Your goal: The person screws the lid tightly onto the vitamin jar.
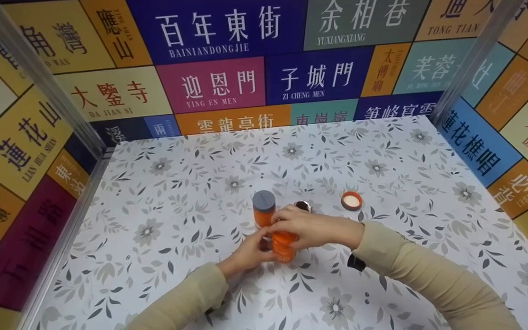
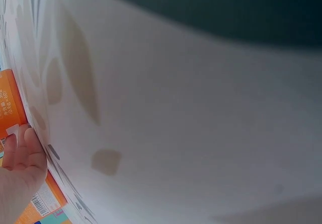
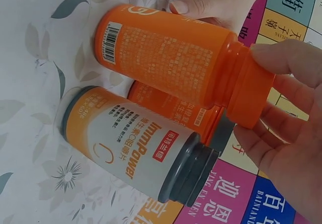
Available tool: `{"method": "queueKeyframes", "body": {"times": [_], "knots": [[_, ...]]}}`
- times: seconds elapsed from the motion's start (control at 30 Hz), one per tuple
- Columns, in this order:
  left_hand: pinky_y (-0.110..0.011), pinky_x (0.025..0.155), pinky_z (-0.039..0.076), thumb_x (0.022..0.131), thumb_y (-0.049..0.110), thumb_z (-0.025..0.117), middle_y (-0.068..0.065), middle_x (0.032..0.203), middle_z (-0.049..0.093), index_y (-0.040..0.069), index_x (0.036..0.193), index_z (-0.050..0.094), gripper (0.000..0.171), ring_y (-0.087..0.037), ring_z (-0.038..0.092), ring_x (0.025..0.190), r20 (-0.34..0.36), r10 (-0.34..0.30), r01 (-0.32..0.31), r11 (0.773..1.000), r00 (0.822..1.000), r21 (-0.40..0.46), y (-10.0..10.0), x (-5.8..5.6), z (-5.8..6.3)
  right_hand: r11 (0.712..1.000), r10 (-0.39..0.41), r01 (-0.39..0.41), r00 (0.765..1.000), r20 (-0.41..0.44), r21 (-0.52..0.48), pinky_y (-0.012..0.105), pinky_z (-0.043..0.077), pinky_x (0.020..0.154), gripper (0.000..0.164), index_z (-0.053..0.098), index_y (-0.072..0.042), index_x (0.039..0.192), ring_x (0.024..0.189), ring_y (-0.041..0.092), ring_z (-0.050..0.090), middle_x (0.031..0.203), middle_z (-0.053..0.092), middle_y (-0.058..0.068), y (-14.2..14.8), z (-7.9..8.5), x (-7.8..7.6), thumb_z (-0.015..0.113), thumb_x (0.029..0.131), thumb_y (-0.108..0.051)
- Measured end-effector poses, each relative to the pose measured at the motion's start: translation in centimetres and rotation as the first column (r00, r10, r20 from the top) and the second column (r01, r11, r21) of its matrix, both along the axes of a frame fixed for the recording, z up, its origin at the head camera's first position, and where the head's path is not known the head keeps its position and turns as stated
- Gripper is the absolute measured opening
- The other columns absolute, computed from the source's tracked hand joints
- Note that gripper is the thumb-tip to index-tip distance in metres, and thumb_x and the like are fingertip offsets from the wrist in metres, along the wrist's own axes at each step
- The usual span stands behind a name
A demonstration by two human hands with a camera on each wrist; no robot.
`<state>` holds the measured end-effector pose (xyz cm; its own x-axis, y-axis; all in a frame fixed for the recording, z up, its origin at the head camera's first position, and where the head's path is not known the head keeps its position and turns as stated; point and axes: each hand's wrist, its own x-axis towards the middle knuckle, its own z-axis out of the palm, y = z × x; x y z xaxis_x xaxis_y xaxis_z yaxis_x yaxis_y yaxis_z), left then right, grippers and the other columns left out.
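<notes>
An orange bottle [image 1: 284,245] with an orange cap [image 3: 254,90] is between my two hands. My right hand [image 1: 307,227] pinches that cap, its thumb on one side and fingers on the other. Lower down, my left hand [image 1: 248,251] holds the side of the bottle, with its thumb [image 3: 187,6] against it. Just behind stands a second orange bottle [image 1: 264,216] with a grey cap. A white and orange bottle [image 3: 136,143] with a dark grey neck stands close by, mostly hidden behind my right hand in the head view.
A loose orange-rimmed cap [image 1: 351,200], pale inside, lies on the table to the right of the bottles. The table [image 1: 190,201] has a grey leaf and flower print. Panels with large lettering [image 1: 211,87] wall it in at the back and both sides.
</notes>
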<state>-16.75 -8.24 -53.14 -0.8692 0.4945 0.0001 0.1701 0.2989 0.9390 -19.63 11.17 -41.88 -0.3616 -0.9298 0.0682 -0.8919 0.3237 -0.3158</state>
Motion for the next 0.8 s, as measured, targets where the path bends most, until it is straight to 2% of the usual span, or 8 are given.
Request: {"method": "queueKeyframes", "body": {"times": [0.3,0.57,0.7,0.8], "knots": [[-0.039,0.089,0.047,0.076,0.014,0.074,-0.012,0.12,0.053,0.008,0.128,0.045,0.06,-0.028,0.057,0.104,0.018,0.0,0.001,1.0,1.0,-0.013,-0.01,0.08,0.21,0.997,-0.042,0.04,0.999,0.027,0.06,0.032,0.043,0.084,0.049,0.059,-0.011,0.12,0.099,0.021,0.045,0.11,0.054,0.007,-0.2,0.36,0.08,0.069,0.072,-0.007],[-0.037,0.089,0.047,0.076,0.016,0.074,-0.009,0.118,0.053,0.011,0.13,0.045,0.061,-0.025,0.057,0.103,0.014,0.0,0.001,0.999,1.0,-0.039,-0.02,0.09,0.33,0.988,-0.109,0.109,0.994,-0.004,0.108,0.033,0.045,0.085,0.043,0.06,-0.008,0.115,0.1,0.022,0.049,0.113,0.054,0.009,-0.46,0.4,0.23,0.071,0.075,-0.017],[-0.036,0.089,0.047,0.076,0.014,0.073,-0.01,0.118,0.053,0.011,0.127,0.046,0.058,-0.026,0.058,0.103,0.02,-0.004,0.005,0.999,1.0,-0.033,-0.01,0.11,0.29,0.983,-0.151,0.152,0.988,-0.015,0.106,0.03,0.046,0.079,0.045,0.06,-0.007,0.115,0.094,0.02,0.05,0.109,0.054,0.008,-0.61,0.14,0.35,0.072,0.074,-0.021],[-0.038,0.09,0.047,0.076,0.012,0.073,-0.011,0.118,0.053,0.011,0.126,0.046,0.057,-0.027,0.057,0.103,0.02,-0.009,0.009,1.0,1.0,-0.013,0.0,0.12,0.22,0.977,-0.19,0.195,0.98,-0.062,0.085,0.025,0.046,0.069,0.043,0.062,-0.006,0.111,0.082,0.016,0.05,0.099,0.053,0.006,-0.8,-0.21,0.54,0.073,0.073,-0.025]]}}
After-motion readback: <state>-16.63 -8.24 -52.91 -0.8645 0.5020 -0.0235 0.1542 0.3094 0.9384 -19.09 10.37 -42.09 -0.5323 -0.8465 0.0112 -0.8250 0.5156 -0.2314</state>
